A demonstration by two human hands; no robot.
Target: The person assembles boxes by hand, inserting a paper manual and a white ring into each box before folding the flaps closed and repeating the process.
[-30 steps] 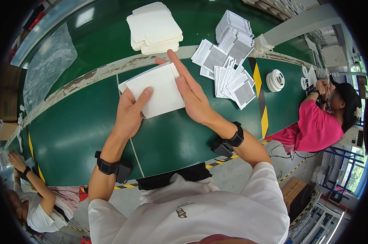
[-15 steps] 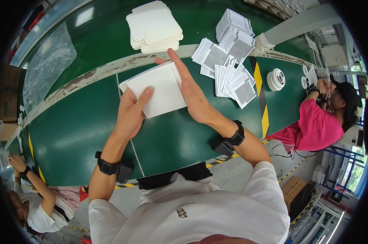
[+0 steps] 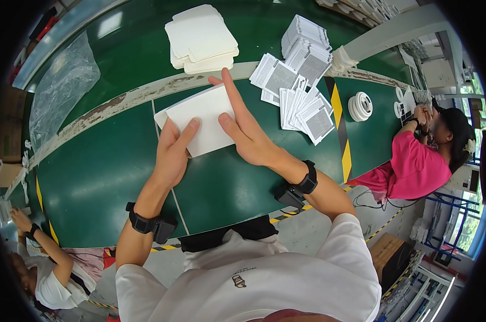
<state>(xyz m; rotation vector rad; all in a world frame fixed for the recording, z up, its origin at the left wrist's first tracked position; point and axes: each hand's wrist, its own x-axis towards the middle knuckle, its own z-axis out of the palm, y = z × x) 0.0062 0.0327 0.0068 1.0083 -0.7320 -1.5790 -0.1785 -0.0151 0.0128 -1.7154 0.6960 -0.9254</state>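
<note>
White box (image 3: 207,115) is held in the air above the green table (image 3: 103,182), in front of the person's chest, its broad face tilted up and its far left corner sticking out past the fingers. Grasping it by the near left side, the left hand (image 3: 173,153) has its thumb on top and its fingers curled under. Laid along the other side, the right hand (image 3: 251,142) has fingers stretched out straight and its thumb on the face; whether it grips or only touches, I cannot tell. Beyond the box, past a worn strip (image 3: 119,97), lies a pile of white cards (image 3: 203,35). To the right are a stack of leaflets (image 3: 306,40) and, nearer, a loose spread of leaflets (image 3: 314,122). Farther right, past the striped tape (image 3: 337,118), sit white rings (image 3: 360,106), and near them a co-worker in pink (image 3: 421,167). Clear plastic (image 3: 66,86) lies far left.
</note>
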